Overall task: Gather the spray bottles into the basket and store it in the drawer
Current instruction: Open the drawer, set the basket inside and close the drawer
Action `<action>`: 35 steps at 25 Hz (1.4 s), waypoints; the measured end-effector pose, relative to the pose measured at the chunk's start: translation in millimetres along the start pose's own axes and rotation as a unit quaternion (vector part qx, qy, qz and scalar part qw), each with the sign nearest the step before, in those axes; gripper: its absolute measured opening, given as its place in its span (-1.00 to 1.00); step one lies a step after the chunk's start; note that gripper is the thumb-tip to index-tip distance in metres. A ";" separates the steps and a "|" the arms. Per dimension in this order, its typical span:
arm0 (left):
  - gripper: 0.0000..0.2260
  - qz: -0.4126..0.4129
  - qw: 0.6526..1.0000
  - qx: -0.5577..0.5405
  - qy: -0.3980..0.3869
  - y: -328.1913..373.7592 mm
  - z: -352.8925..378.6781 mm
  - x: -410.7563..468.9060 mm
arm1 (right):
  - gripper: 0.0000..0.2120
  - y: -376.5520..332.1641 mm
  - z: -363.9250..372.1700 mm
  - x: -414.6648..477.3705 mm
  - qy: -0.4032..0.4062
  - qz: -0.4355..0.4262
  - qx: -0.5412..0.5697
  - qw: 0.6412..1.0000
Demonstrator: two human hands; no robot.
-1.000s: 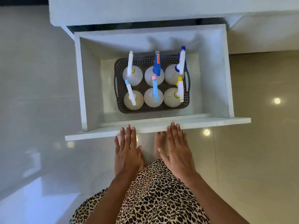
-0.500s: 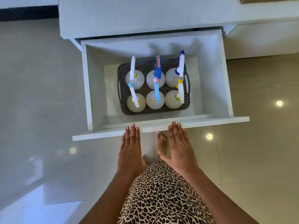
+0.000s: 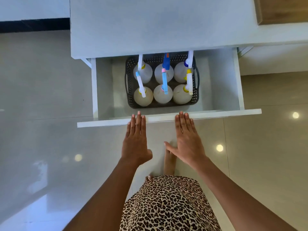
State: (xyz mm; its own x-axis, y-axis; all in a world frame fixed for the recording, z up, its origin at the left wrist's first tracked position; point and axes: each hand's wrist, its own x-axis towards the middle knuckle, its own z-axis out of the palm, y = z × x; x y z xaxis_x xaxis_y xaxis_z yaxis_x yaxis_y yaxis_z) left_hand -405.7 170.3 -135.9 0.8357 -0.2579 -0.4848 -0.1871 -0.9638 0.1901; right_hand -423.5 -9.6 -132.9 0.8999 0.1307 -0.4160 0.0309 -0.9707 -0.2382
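Note:
A dark perforated basket (image 3: 128, 84) stands inside the white drawer (image 3: 168, 118), holding several pale spray bottles (image 3: 163, 95) with white, blue and yellow triggers. The drawer is partly slid under the white cabinet top (image 3: 150, 25), which hides the basket's back edge. My left hand (image 3: 135, 139) lies flat, fingers straight, with its fingertips on the drawer's front panel. My right hand (image 3: 186, 139) is flat too, its fingertips touching the same panel further right. Neither hand holds anything.
Glossy pale floor tiles (image 3: 41, 130) surround the cabinet. A bare foot (image 3: 169, 162) stands below the drawer front, and a leopard-print garment (image 3: 168, 205) fills the bottom middle. A wooden surface (image 3: 283, 9) shows at the top right.
The drawer has slid back under the cabinet top, so less of its inside shows. Both hands have stayed flat on its front panel and followed it forward.

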 end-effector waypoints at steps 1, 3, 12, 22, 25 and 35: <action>-0.01 -0.003 1.000 0.002 0.001 -1.6 -4.5 8.9 | -0.08 0.7 -4.3 9.4 0.001 0.000 0.000 1.000; 0.00 -0.009 1.000 0.015 0.004 -4.0 -13.9 26.1 | -0.09 1.1 -12.7 27.7 0.009 0.001 0.007 1.000; 0.00 -0.035 0.994 0.102 0.036 -14.8 -49.4 92.3 | -0.09 8.4 -41.4 98.6 0.027 -0.016 0.001 1.000; -0.08 -0.028 0.953 0.252 0.164 -30.0 -83.0 158.7 | -0.15 26.7 -61.7 173.9 0.103 -0.044 -0.093 0.989; -0.08 -0.034 0.950 0.217 0.223 -35.2 -114.9 193.5 | -0.02 42.2 -88.3 204.7 0.179 -0.047 -0.167 0.968; -0.22 0.044 0.971 0.123 0.200 -55.1 -130.5 230.7 | -0.12 57.4 -107.7 249.3 0.205 -0.057 -0.155 0.965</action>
State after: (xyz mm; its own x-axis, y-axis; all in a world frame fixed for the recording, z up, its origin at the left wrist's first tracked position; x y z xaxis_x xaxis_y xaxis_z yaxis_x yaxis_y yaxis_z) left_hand -135.2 172.8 -146.8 0.9354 -0.3405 -0.0952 -0.3437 -0.9389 -0.0185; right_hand -150.6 -54.4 -155.8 0.9773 0.2116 -0.0048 0.2116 -0.9766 0.0380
